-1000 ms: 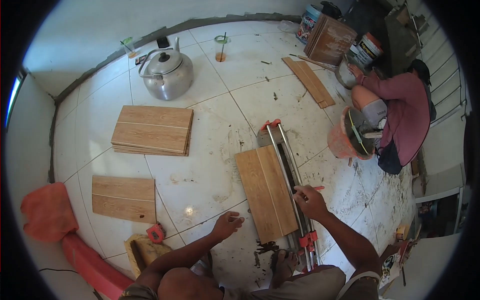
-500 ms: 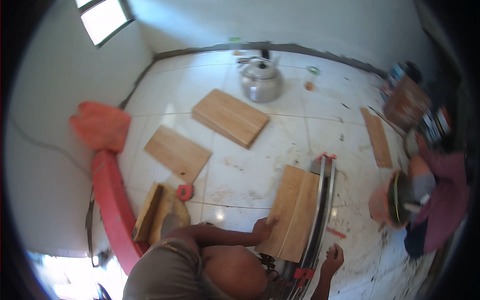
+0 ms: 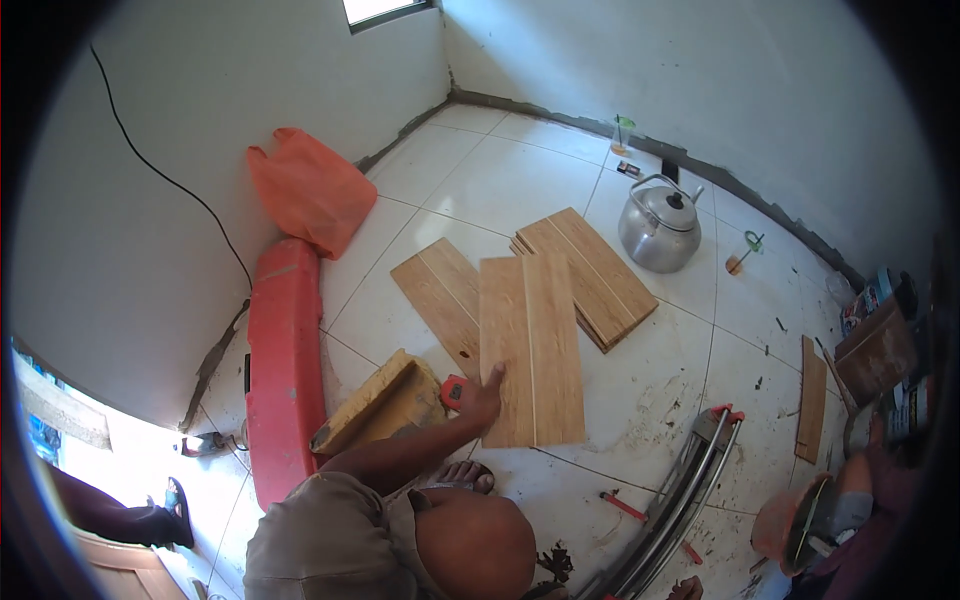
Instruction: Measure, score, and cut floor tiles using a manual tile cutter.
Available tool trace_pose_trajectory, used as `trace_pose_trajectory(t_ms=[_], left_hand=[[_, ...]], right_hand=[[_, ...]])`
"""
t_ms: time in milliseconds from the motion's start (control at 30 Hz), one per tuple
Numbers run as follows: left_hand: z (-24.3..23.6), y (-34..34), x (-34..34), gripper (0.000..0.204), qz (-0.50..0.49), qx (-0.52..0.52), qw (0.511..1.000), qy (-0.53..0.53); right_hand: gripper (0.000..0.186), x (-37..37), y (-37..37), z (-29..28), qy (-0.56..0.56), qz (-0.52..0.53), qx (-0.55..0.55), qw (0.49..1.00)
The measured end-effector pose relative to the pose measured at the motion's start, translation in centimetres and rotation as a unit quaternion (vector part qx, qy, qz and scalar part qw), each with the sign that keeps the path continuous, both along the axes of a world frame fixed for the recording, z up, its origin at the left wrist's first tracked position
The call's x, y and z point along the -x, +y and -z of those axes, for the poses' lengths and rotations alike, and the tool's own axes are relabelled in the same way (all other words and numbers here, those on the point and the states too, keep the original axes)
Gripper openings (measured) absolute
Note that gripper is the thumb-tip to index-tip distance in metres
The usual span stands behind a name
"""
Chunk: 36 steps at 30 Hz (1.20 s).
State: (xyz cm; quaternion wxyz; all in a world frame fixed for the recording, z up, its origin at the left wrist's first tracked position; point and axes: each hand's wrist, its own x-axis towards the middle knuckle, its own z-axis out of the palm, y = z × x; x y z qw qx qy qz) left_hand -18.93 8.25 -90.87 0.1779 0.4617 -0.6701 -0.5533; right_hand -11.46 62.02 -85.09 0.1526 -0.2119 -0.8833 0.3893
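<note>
My left hand (image 3: 482,405) grips a wood-look tile (image 3: 530,340) by its left edge, holding it at the near end of two other tile piles. Those are a single tile (image 3: 425,285) and a stack (image 3: 590,265) on the floor. A red tape measure (image 3: 453,390) lies just left of my hand, beside a dirty yellow trough (image 3: 355,420). The tile cutter (image 3: 700,470), with steel rails and red fittings, is at the lower right, apart from the held tile. My right hand (image 3: 685,589) is only partly in view at the bottom edge beside it, its fingers unclear.
A red case (image 3: 285,370) and orange bag (image 3: 310,190) line the left wall. A kettle (image 3: 660,235) and cups stand behind the tiles. At right, a person (image 3: 850,500) sits by a bucket (image 3: 775,530) and loose planks. Another person's leg (image 3: 120,510) shows at the left doorway.
The tile that lay on the cutter is off it, moved up and left in my left hand. My view has swung leftward, and my right hand has dropped toward the bottom edge.
</note>
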Motion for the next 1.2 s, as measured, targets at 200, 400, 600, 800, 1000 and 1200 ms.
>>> trace_pose_trajectory(t_ms=[200,400,600,800,1000,1200], left_hand=[[4.2,-10.9,5.5,0.077,-0.252,0.013,0.966,0.064],[8.1,-16.0,6.0,0.076,-0.305,-0.075,0.948,-0.042],[9.4,-15.0,6.0,0.064,-0.327,-0.043,0.941,0.077],[10.9,-14.7,4.2,0.050,-0.298,-0.041,0.953,-0.038],[8.6,-15.9,2.1,0.052,-0.175,-0.068,0.979,-0.076],[8.7,-17.8,1.1,0.060,-0.015,-0.004,0.975,-0.224]], right_hand=[[0.032,4.5,-7.1,-2.5,-0.033,-0.075,-0.044,0.996],[0.036,7.5,-11.3,-3.1,-0.080,-0.129,-0.099,0.983],[0.037,9.1,-11.6,-1.3,-0.100,-0.210,-0.143,0.962],[0.038,9.7,-13.8,-1.6,-0.156,-0.206,-0.128,0.958],[0.036,10.8,-14.1,-0.6,-0.152,-0.234,-0.106,0.954],[0.033,11.5,-16.2,-2.1,-0.155,-0.258,-0.130,0.945]])
